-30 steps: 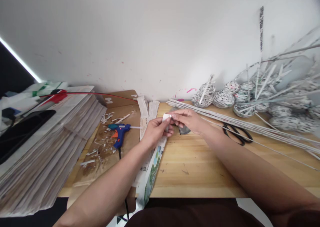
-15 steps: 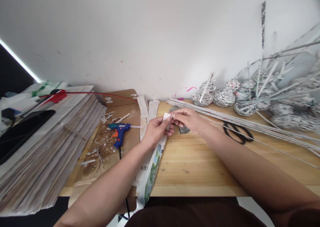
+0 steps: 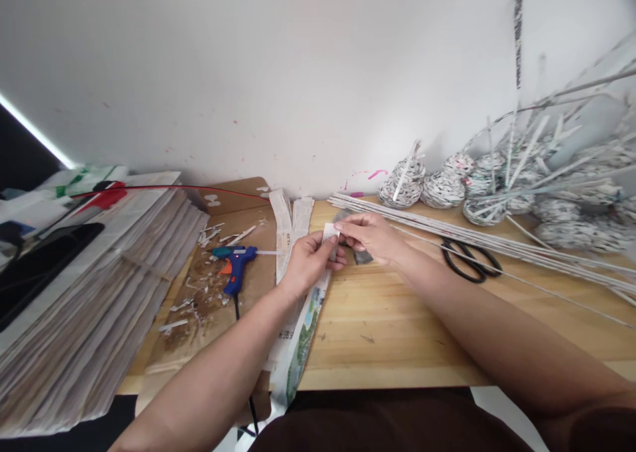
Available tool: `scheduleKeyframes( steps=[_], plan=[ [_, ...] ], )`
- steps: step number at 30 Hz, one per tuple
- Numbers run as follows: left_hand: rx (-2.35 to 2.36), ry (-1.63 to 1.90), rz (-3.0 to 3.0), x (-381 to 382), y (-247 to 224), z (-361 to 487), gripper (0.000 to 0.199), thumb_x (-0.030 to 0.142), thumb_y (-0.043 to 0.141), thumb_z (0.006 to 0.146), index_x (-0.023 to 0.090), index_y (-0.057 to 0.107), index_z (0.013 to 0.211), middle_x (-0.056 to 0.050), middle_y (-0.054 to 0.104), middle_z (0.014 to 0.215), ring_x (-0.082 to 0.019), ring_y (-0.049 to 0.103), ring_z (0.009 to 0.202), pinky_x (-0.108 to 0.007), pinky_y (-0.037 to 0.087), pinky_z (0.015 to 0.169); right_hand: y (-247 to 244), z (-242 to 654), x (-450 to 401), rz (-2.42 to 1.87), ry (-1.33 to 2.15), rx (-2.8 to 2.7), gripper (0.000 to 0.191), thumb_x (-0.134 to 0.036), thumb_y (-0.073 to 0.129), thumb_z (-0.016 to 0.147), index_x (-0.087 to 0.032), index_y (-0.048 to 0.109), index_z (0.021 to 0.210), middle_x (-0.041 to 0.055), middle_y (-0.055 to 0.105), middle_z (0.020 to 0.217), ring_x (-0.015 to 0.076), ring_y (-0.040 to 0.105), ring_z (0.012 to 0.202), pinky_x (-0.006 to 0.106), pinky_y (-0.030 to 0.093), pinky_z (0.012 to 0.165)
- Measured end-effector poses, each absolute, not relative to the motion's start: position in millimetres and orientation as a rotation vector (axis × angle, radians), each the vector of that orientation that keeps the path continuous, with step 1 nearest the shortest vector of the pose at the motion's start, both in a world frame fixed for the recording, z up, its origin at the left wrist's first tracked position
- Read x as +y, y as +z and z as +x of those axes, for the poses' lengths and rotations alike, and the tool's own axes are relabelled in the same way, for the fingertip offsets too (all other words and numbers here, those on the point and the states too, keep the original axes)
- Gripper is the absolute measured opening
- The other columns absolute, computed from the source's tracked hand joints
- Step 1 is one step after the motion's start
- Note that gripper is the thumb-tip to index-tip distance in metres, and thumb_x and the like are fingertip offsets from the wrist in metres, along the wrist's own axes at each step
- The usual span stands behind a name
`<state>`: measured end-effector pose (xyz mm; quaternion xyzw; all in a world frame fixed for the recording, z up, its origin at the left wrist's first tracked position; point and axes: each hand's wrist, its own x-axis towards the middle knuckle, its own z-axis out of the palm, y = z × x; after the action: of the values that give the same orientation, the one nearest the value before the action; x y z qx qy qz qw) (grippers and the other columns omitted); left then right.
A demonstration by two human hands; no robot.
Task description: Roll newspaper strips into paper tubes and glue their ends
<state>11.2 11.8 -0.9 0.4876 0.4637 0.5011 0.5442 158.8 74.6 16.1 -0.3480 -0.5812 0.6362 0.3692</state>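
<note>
My left hand (image 3: 312, 260) is closed round the upper end of a newspaper strip (image 3: 330, 230), the thumb pressed on its face. At the strip's top right corner, the thumb and fingertips of my right hand (image 3: 372, 237) pinch the paper. A long strip with coloured print (image 3: 308, 323) runs from below my left hand down over the table's front edge. Other newspaper strips (image 3: 283, 223) lie behind and left of my left hand. Partly hidden under my right hand is a dark grey item (image 3: 362, 258) whose kind I cannot make out.
A blue glue gun (image 3: 240, 266) rests on stained cardboard (image 3: 199, 346) among paper scraps. Stacked newspaper (image 3: 114, 293) fills the left side. To the right lie black scissors (image 3: 470, 261) and thin paper rods (image 3: 422, 220), with woven paper pieces (image 3: 444, 190) along the wall.
The view has shifted slightly. My right fingertips have moved a little left onto the strip's top corner; my left hand keeps its grip.
</note>
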Motion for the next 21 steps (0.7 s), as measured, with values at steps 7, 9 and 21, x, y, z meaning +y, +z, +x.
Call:
scheduleKeyframes(
  steps=[7,9,21],
  plan=[
    [1.106,1.182,1.195,10.7,0.8,12.8,0.035,0.045,0.064,0.081,0.012,0.066,0.091,-0.006,0.068,0.074,-0.015,0.066,0.064,-0.026,0.057,0.060,10.8,155.1,74.1,-0.905,1.651,-1.385,0.031,-0.040,0.081,0.062,-0.014,0.065,0.066,-0.0042,0.050,0.051,0.0046,0.035,0.042,0.018,0.018,0.035],
    [1.112,1.184,1.203,9.9,2.5,13.6,0.034,0.045,0.065,0.080,0.012,0.066,0.089,-0.006,0.068,0.074,-0.014,0.066,0.064,-0.026,0.057,0.060,10.5,153.7,72.8,-0.918,1.665,-1.341,0.033,-0.040,0.082,0.061,-0.015,0.062,0.063,-0.0040,0.050,0.052,0.0046,0.037,0.042,0.018,0.018,0.035],
    [1.127,1.142,1.180,9.2,3.1,13.4,0.036,0.044,0.071,0.074,0.010,0.067,0.087,-0.007,0.068,0.071,-0.014,0.065,0.060,-0.025,0.056,0.057,6.1,149.8,69.6,-0.966,1.643,-1.291,0.045,-0.049,0.080,0.061,-0.017,0.049,0.056,-0.0055,0.046,0.047,0.0045,0.034,0.039,0.018,0.018,0.035]
  ],
)
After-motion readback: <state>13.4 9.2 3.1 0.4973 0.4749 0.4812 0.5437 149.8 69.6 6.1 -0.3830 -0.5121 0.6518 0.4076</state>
